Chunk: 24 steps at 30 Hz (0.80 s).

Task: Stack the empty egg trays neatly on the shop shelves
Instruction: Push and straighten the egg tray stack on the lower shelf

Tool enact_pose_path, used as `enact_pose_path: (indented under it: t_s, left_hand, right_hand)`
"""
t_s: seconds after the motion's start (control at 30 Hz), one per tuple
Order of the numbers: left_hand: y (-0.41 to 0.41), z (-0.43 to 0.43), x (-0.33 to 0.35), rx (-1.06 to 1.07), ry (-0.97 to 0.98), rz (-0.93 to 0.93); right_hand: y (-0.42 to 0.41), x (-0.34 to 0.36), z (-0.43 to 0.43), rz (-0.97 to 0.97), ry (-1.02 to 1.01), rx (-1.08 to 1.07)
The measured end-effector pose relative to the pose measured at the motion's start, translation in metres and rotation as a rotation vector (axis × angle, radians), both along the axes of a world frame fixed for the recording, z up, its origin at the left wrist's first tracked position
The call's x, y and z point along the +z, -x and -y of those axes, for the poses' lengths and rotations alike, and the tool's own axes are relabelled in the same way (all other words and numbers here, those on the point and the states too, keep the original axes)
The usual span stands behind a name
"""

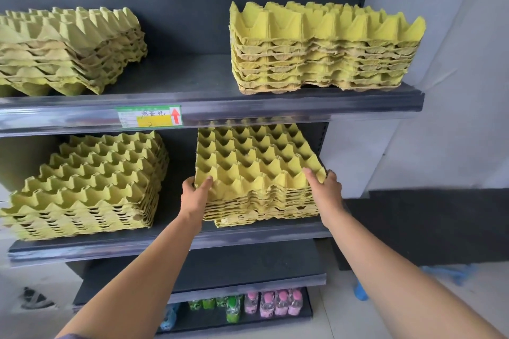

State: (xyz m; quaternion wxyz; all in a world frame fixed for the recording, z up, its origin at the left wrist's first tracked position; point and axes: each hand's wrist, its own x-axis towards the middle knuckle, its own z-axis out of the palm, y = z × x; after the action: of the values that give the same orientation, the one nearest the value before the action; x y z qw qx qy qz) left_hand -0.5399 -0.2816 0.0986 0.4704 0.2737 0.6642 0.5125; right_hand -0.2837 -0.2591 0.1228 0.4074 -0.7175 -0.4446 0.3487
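Dark shop shelves [192,36] fill our head view against a pale wall. On the upper shelf [275,107] sit a left stack [68,49] and a right stack [325,47]; a third stack [91,187] sits on the middle shelf [165,245]. Our left hand [197,192] and right hand [323,187] grip the fourth stack [256,162] beside it, with thumbs on top and fingers [330,176] curled round the near corners. We judge the job nearly done — only squaring this stack looks left.

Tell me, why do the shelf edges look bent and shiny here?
Head view: the wide-angle lens bows the upper shelf edge; its clear strip catches glare beside the price label; the bottles below look blurred; the held tray stack is sharp.
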Motion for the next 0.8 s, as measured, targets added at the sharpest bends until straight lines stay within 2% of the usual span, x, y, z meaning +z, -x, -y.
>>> enact_pose_path:
  t_s: [0.17,0.27,0.57,0.7,0.8]
  left_hand:
    - [0.015,0.001,-0.006,-0.112,0.105,0.146]
    - [0.013,0.002,-0.009,-0.108,0.094,0.132]
    - [0.005,0.001,-0.013,-0.047,0.002,0.135]
    - [0.004,-0.001,-0.012,-0.004,-0.045,0.111]
    - [0.001,0.003,-0.01,0.022,-0.092,0.097]
  right_hand:
    - [0.003,-0.011,0.014,-0.147,0.044,-0.055]
    - [0.0,-0.014,0.014,-0.253,0.064,-0.018]
    - [0.001,-0.011,-0.007,-0.462,0.151,-0.115]
    - [0.0,-0.01,-0.014,-0.433,0.052,-0.203]
    - [-0.003,-0.013,-0.011,-0.401,0.013,-0.192]
